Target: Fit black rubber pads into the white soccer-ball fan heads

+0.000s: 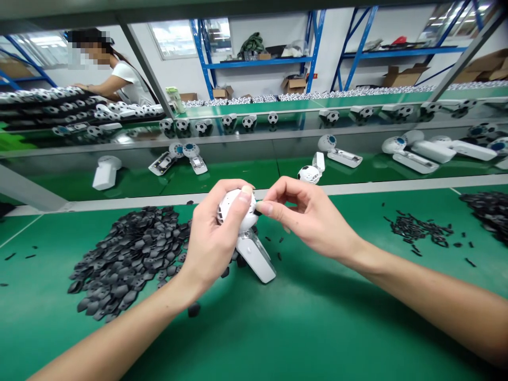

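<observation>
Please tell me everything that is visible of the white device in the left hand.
The white device looks like smooth plastic: a round head with dark slots, and a boxy handle slanting down rightward over the green table, contact unclear. The left hand grips the head; the right hand touches its side, where a black patch shows.

White device [256, 257], near centre: plastic, smooth, with a low gloss. Dark pieces [133, 259], heaped left: plastic-looking, matt. Black strips [420, 228], right: plastic or rubber, cannot be determined. Worktop [297, 328]: smooth, soft sheen. Green strip [242, 172] beyond: glossy, reflective. Far rack [254, 64]: painted metal, smooth. Far carton [294, 85]: matt cardboard. Bundle [252, 44] on rack: creased cloth.
</observation>
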A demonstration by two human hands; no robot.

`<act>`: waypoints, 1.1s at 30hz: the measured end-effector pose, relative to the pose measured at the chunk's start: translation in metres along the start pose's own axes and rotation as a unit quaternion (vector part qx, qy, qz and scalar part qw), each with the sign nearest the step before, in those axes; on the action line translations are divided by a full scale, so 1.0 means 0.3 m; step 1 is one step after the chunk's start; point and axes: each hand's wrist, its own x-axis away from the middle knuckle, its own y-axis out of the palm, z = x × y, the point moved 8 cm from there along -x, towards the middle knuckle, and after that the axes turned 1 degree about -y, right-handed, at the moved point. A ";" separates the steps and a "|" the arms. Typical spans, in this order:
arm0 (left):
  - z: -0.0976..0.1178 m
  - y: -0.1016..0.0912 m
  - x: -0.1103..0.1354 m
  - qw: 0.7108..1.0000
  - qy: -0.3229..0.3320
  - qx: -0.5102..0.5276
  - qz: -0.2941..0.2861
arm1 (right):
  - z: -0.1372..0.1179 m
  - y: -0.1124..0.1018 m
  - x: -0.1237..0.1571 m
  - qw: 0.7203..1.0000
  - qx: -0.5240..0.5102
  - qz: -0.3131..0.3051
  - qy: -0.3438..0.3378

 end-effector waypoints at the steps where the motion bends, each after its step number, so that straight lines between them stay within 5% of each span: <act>1: 0.001 0.000 0.001 1.000 0.004 -0.001 -0.001 | 0.002 0.005 -0.001 1.000 -0.020 -0.008 0.013; 9: 0.003 -0.006 0.009 1.000 0.024 -0.004 -0.005 | 0.039 0.037 0.007 0.984 -0.139 -0.043 0.107; 33: 0.018 -0.001 0.010 0.997 0.072 -0.037 -0.003 | 0.008 0.039 0.029 0.978 -0.155 -0.051 0.126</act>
